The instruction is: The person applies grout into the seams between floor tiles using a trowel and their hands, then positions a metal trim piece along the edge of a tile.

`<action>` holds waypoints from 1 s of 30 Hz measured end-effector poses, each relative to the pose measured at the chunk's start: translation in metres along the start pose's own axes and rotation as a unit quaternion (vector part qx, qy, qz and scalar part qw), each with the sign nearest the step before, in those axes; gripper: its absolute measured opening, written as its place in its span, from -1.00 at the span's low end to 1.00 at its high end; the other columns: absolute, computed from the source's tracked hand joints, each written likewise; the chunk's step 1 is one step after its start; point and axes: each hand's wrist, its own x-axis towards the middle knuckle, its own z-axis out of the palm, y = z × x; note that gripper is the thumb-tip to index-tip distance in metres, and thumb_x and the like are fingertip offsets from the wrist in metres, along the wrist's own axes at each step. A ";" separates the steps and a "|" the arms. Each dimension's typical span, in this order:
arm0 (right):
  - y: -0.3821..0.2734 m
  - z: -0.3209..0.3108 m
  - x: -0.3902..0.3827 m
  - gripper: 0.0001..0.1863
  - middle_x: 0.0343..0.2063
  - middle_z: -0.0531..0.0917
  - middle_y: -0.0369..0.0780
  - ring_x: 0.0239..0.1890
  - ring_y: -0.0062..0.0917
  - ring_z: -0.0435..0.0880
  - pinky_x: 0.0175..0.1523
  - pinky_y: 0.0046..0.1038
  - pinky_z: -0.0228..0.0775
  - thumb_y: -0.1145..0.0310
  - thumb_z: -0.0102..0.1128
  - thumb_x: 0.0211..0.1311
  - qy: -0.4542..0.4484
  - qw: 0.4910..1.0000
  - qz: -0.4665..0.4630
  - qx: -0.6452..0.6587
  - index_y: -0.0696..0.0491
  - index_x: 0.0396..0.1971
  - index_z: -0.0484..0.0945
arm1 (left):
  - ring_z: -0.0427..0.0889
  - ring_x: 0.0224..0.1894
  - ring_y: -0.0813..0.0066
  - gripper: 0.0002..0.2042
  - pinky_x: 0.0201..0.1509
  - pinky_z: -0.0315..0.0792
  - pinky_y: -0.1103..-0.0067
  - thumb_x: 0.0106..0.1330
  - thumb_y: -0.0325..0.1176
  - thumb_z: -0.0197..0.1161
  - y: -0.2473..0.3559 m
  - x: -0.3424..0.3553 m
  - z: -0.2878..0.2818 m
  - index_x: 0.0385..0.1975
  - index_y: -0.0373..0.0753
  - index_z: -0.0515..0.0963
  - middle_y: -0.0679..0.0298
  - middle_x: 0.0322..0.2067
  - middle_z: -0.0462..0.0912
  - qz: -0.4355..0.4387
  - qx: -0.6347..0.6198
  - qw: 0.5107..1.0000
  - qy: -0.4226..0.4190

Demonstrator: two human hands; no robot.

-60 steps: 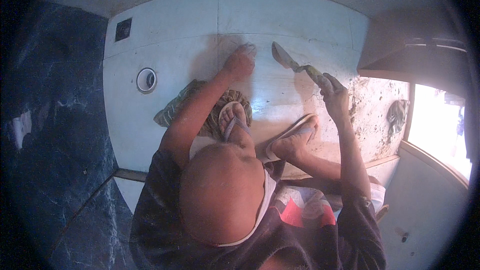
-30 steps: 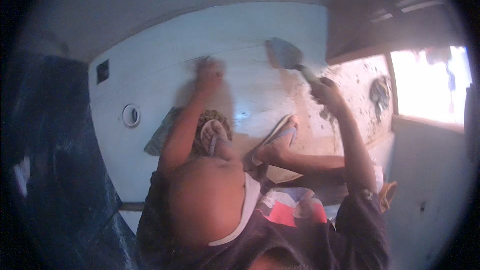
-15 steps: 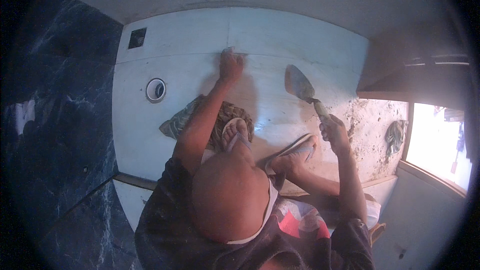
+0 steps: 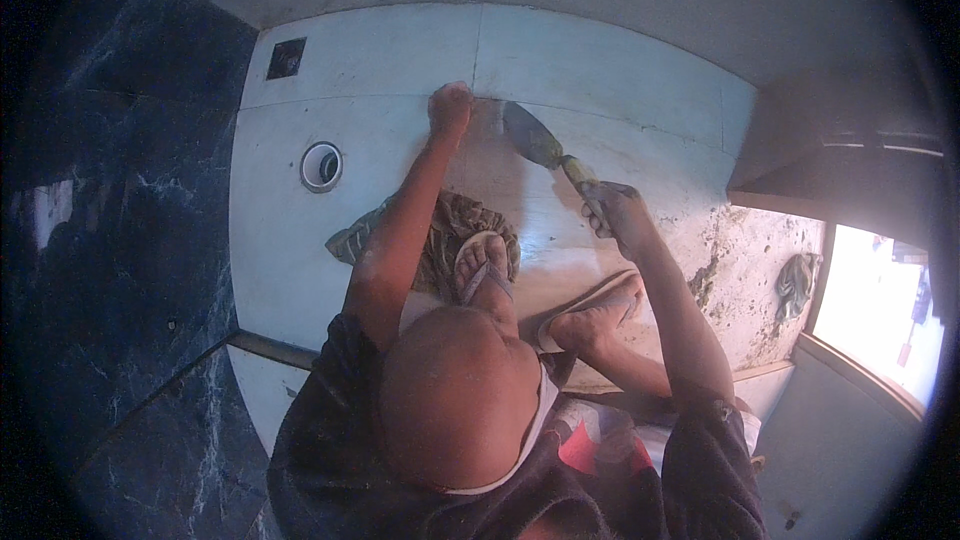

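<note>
The right hand (image 4: 618, 212) has its grip round a trowel (image 4: 537, 143) over the floor (image 4: 270, 220); whether the curled left hand (image 4: 452, 110) holds anything cannot be told. Crumpled cloth (image 4: 446, 226) crowds a sandalled foot (image 4: 488, 272); a pipe opening (image 4: 322, 167) sits toward the floor's left edge.

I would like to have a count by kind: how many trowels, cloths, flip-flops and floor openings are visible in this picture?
Grey leaf-shaped metal trowel, in the right hand: 1
Crumpled dark patterned cloth, crumpled grey-green cloth: 2
Grey-strapped flip-flops: 2
White round pipe opening, dark square opening: 2
Total: 7
</note>
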 end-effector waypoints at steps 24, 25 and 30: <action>-0.074 0.063 0.020 -0.68 -0.65 0.53 -0.29 -0.68 -0.70 0.44 -0.63 -0.59 0.22 0.18 0.04 0.24 0.017 0.982 0.026 -0.187 0.14 -0.50 0.54 | 0.55 -0.48 0.40 -0.82 -0.46 0.47 0.44 0.19 -0.30 0.18 0.031 -0.042 0.019 -0.39 -0.31 0.55 0.25 -0.45 0.54 -0.259 -0.342 0.897 -0.106; -0.075 0.060 0.026 -0.68 -0.65 0.53 -0.29 -0.68 -0.70 0.44 -0.63 -0.60 0.23 0.18 0.04 0.24 0.008 0.980 0.027 -0.196 0.14 -0.50 0.54 | 0.55 -0.48 0.41 -0.83 -0.47 0.47 0.43 0.19 -0.31 0.18 0.032 -0.041 0.021 -0.39 -0.30 0.55 0.25 -0.45 0.54 -0.267 -0.358 0.888 -0.105; -0.101 0.063 0.047 -0.76 -0.60 0.55 -0.31 -0.65 -0.72 0.46 -0.67 -0.65 0.24 0.23 0.06 0.23 -0.105 0.934 -0.073 -0.335 0.11 -0.42 0.55 | 0.56 -0.49 0.38 -0.84 -0.53 0.47 0.46 0.18 -0.33 0.16 0.007 -0.025 0.016 -0.37 -0.29 0.51 0.20 -0.46 0.54 -0.270 -0.419 0.862 -0.097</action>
